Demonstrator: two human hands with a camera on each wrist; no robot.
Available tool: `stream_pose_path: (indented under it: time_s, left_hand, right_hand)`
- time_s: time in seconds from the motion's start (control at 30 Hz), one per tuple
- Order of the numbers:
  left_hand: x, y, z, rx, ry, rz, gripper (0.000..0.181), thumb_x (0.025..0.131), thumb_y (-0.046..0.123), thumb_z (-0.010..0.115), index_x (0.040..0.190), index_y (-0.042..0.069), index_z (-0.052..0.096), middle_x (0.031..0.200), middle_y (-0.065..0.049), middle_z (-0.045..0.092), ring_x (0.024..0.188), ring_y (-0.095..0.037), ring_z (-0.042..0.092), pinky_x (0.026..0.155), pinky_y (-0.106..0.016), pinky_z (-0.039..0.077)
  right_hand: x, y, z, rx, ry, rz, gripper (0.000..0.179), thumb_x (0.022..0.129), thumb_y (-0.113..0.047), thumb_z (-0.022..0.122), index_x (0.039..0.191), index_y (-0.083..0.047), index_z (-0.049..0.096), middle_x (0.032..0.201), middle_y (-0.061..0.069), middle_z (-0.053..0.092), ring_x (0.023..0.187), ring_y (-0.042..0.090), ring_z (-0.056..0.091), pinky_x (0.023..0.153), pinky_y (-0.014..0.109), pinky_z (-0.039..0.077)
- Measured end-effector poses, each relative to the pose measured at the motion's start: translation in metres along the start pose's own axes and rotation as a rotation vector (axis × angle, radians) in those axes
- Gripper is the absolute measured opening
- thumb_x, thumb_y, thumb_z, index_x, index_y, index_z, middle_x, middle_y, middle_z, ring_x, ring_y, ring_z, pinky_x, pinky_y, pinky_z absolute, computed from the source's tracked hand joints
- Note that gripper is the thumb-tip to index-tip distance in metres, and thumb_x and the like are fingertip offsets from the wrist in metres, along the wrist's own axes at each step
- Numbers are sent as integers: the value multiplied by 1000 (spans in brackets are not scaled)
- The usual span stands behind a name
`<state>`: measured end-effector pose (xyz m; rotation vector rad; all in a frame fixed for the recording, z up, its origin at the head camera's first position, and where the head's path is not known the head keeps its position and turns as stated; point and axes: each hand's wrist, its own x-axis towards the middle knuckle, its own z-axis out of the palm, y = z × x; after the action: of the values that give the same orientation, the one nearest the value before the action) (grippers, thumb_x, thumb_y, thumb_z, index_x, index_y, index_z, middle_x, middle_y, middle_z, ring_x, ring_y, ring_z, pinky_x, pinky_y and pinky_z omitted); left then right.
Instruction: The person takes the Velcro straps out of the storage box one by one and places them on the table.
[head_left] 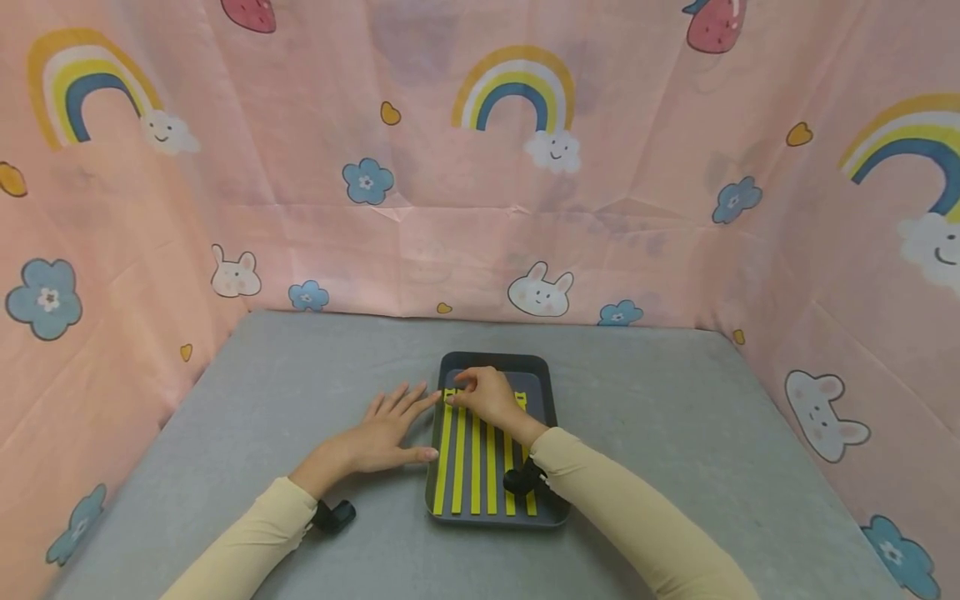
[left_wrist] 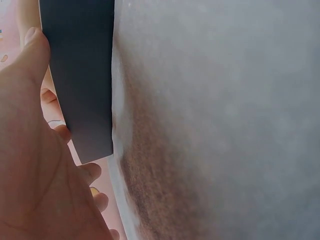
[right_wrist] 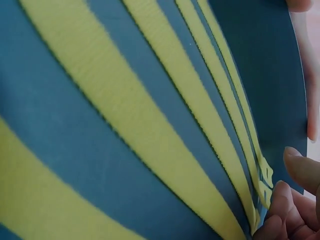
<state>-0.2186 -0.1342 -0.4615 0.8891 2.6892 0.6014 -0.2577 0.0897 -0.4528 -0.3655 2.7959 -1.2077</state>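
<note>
A dark grey rectangular tray [head_left: 491,523] holds several flat yellow straps [head_left: 476,475], laid lengthwise side by side with slotted heads at the far end. My right hand [head_left: 493,400] reaches over the tray, its bent fingertips close to the heads of the leftmost straps. In the right wrist view, its thumb [right_wrist: 300,167] stands apart from the forefinger, next to two slotted strap heads [right_wrist: 265,187]. My left hand [head_left: 381,435] lies along the tray's left side, fingers spread, thumb and forefinger tips at the wall. The left wrist view shows the tray's outer wall [left_wrist: 80,85] beside that palm.
The tray stands on a grey table [head_left: 315,375]. A pink patterned cloth [head_left: 405,258] hangs behind the table and along both sides. A small black camera [head_left: 333,517] is worn at the left wrist, another [head_left: 519,480] at the right wrist over the straps.
</note>
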Motion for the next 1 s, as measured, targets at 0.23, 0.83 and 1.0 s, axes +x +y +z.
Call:
stream_pose_path:
  time_s: [0.23, 0.83, 1.0]
  left_hand:
    - [1, -1, 0, 1, -2, -3, 89, 91, 68, 53, 160, 29, 13, 169, -9, 6, 156, -39, 0, 120, -68, 2]
    - [-1, 1, 0, -10, -3, -6, 90, 91, 68, 53, 161, 27, 13, 169, -9, 6, 156, -39, 0, 120, -67, 1]
    - [-1, 0, 1, -4, -2, -5, 90, 91, 68, 53, 161, 27, 13, 169, -9, 6, 156, -39, 1, 120, -67, 2]
  right_hand:
    - [2, 1, 5, -9, 33, 32, 34, 86, -20, 77, 116, -6, 72, 84, 7, 72, 67, 12, 60, 59, 24, 47]
    - [5, 0, 16, -98, 75, 48, 25, 83, -22, 80, 105, -11, 77, 95, 5, 76, 72, 12, 62, 62, 27, 49]
    - [5, 1, 18, -101, 79, 12, 21, 84, -19, 79, 102, -10, 77, 84, 4, 73, 63, 10, 56, 56, 24, 44]
